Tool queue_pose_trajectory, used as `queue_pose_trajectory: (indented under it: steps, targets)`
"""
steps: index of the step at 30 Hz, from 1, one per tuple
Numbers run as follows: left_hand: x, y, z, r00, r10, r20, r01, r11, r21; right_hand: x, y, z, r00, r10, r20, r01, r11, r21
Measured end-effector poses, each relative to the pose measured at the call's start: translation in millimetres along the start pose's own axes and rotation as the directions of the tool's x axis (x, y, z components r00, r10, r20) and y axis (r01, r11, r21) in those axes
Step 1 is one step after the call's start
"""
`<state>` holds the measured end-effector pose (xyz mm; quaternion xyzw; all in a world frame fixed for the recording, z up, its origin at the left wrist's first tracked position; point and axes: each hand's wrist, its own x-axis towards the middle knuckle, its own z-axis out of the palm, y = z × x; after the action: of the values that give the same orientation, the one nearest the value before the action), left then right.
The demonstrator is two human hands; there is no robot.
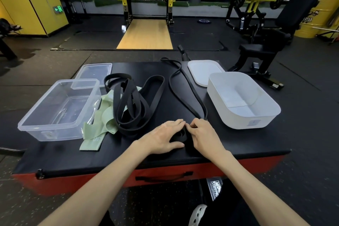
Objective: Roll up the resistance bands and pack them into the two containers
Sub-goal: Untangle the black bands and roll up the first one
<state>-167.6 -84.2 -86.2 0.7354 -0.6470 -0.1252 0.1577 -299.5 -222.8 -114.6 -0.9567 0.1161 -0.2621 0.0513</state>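
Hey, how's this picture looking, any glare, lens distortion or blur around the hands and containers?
Head view: the wide-angle lens bows the table edges. Head view: glare streaks the wooden platform behind and the clear container walls. Head view: the left hand and right hand look sharp, but the black band roll between them is lost in shadow.

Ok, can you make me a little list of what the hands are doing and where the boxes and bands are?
hands: left hand and right hand both grip the rolled end of the thin black band
clear container: on the left, empty, lid off
white container: on the right, empty, lid off
unrolled: heap of black bands and green bands, beside the clear container
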Motion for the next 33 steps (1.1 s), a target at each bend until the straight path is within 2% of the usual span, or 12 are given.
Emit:
queue_pose_trajectory:
  steps: [4, 9, 17, 25, 30, 33]
  targets:
    - [5.3, -4.2, -3.7, 0.999, 0.051, 0.006, -0.052, 0.992, 0.113, 0.5, 0.8, -2.7, 1.000, 0.013, 0.010, -0.013, 1.000, 0.027]
    - [0.5, -9.7, -0.4, 0.996, 0.074, -0.057, -0.064, 0.985, 0.162, 1.4, 1.7, -3.7, 0.997, -0.037, 0.061, 0.037, 0.999, -0.010]
    - [-19.1, -12.0, 13.9, 0.979, -0.042, -0.201, 0.066, 0.991, 0.114, 5.8, -19.1, 5.3, 0.995, -0.051, 0.082, 0.059, 0.993, -0.099]
    - [-17.3, -1.5, 23.3, 0.951, -0.153, -0.269, 0.175, 0.983, 0.061, 2.1, -7.9, 4.2, 0.992, -0.057, 0.110, 0.061, 0.997, -0.037]
    - [-15.3, 5.5, 29.1, 0.930, -0.201, -0.307, 0.238, 0.968, 0.085, 4.1, -10.7, 1.6, 0.994, -0.020, 0.107, 0.017, 0.999, 0.032]
    - [-14.5, 10.1, 31.7, 0.914, -0.235, -0.330, 0.275, 0.958, 0.079, 4.9, -11.9, -0.8, 0.996, 0.050, 0.073, -0.058, 0.993, 0.108]
